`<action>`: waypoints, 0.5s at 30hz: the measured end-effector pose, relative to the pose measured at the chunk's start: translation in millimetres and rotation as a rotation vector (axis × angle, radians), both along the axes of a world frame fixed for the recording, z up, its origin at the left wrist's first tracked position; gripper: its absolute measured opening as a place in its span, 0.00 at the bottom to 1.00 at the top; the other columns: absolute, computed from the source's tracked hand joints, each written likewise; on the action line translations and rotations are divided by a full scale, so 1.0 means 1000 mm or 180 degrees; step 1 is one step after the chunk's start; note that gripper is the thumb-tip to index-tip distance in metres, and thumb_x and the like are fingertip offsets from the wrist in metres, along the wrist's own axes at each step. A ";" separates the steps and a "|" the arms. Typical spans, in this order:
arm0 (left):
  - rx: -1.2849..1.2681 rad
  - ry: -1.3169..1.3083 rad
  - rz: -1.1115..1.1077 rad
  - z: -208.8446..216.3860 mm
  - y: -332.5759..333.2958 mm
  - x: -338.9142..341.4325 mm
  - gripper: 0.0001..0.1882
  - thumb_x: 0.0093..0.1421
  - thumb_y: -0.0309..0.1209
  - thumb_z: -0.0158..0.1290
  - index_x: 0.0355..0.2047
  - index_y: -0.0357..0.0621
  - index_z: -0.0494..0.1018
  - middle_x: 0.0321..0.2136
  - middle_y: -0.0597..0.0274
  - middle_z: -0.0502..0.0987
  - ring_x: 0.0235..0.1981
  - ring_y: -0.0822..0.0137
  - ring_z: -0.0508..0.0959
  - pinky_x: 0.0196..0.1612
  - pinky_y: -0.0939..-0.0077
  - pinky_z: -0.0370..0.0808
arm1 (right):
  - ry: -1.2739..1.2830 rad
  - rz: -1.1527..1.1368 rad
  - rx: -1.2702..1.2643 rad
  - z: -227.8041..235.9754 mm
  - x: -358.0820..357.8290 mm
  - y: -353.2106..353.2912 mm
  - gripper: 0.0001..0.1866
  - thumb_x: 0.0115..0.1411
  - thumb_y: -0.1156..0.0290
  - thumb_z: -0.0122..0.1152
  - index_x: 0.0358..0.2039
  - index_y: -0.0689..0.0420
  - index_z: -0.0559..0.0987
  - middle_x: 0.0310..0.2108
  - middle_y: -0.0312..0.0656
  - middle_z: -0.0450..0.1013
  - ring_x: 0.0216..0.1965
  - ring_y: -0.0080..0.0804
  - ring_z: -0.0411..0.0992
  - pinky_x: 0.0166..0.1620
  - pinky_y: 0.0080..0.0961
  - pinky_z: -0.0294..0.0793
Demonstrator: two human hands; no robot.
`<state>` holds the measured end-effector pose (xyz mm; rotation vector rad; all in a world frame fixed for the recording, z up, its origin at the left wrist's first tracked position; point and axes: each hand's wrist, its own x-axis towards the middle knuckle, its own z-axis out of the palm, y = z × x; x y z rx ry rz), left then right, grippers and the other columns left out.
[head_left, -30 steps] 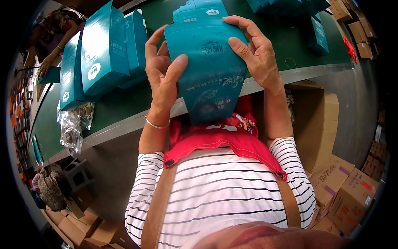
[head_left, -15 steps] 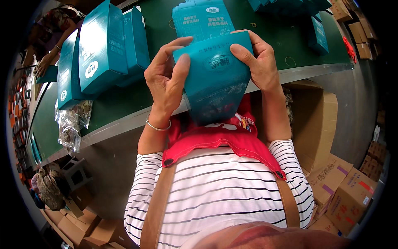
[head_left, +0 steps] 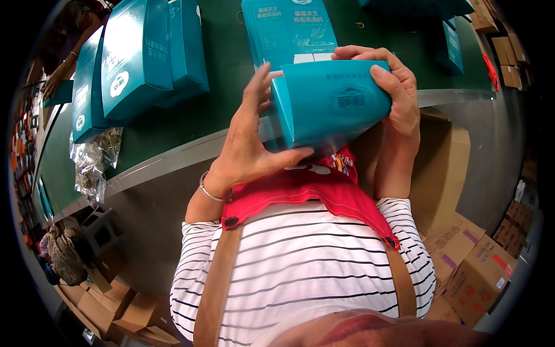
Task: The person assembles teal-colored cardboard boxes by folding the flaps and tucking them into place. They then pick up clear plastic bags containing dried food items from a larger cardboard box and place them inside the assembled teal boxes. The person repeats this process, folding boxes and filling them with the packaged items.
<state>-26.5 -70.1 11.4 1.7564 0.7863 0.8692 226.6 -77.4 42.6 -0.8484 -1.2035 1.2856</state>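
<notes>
A teal carton (head_left: 335, 101) is held up in front of my chest, above the table's near edge. My right hand (head_left: 396, 92) grips its right end, thumb on the face towards me and fingers behind the top edge. At the carton's left end my left hand (head_left: 248, 130) is spread, thumb stretched out below and fingers raised beside it. The left end looks open, with a flap standing there, slightly blurred. Beyond the carton lies a stack of flat teal cartons (head_left: 289, 29) on the green table.
Formed teal boxes (head_left: 136, 63) stand at the table's left, next to clear plastic packets (head_left: 92, 168). Another teal box (head_left: 451, 49) is at the right. Another person's hand (head_left: 51, 87) shows at far left. Brown cardboard boxes (head_left: 474, 272) stand on the floor to my right.
The carton has turned from upright to lying sideways and shifted right. My left hand has loosened from its upper left edge and spread at its left end; my right hand still grips.
</notes>
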 end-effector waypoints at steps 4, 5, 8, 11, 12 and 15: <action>0.0520 -0.0110 0.0062 -0.005 -0.005 0.005 0.51 0.35 0.39 0.72 0.58 0.35 0.60 0.48 0.45 0.72 0.48 0.52 0.75 0.52 0.63 0.72 | -0.0464 -0.0241 -0.0012 0.008 0.006 -0.018 0.14 0.62 0.65 0.51 0.41 0.63 0.76 0.47 0.51 0.73 0.46 0.35 0.73 0.47 0.29 0.75; 0.0530 -0.0115 0.0032 -0.007 -0.006 0.005 0.52 0.35 0.39 0.72 0.58 0.35 0.59 0.49 0.45 0.72 0.48 0.52 0.75 0.52 0.63 0.72 | -0.0618 -0.0295 -0.0009 0.010 0.006 -0.021 0.15 0.62 0.65 0.50 0.41 0.63 0.76 0.47 0.51 0.73 0.46 0.35 0.73 0.47 0.29 0.75; 0.0605 -0.0151 -0.0105 -0.007 -0.006 0.007 0.53 0.34 0.39 0.72 0.59 0.36 0.59 0.49 0.45 0.72 0.48 0.52 0.75 0.50 0.64 0.73 | -0.0807 -0.0512 -0.0131 0.020 0.003 -0.033 0.15 0.62 0.65 0.49 0.41 0.63 0.76 0.46 0.51 0.73 0.46 0.34 0.73 0.48 0.27 0.74; 0.0713 -0.0125 -0.0160 -0.003 -0.007 0.007 0.54 0.33 0.39 0.73 0.59 0.34 0.58 0.50 0.45 0.71 0.48 0.53 0.76 0.51 0.65 0.73 | -0.0792 -0.0578 -0.0284 0.023 -0.001 -0.039 0.15 0.62 0.64 0.49 0.42 0.63 0.75 0.45 0.51 0.74 0.46 0.33 0.73 0.49 0.26 0.73; 0.0746 -0.0102 -0.0178 -0.001 -0.007 0.007 0.54 0.33 0.37 0.73 0.59 0.32 0.58 0.51 0.45 0.71 0.49 0.54 0.75 0.52 0.64 0.73 | -0.0756 -0.0581 -0.0342 0.025 -0.002 -0.040 0.16 0.63 0.64 0.49 0.43 0.63 0.75 0.45 0.50 0.74 0.46 0.32 0.73 0.49 0.25 0.73; 0.0800 -0.0103 -0.0208 0.000 -0.008 0.007 0.56 0.32 0.37 0.74 0.60 0.30 0.57 0.53 0.45 0.70 0.50 0.55 0.75 0.53 0.64 0.72 | -0.1004 -0.0727 -0.0303 0.026 -0.005 -0.041 0.16 0.63 0.63 0.49 0.43 0.62 0.75 0.44 0.48 0.74 0.45 0.31 0.73 0.49 0.25 0.71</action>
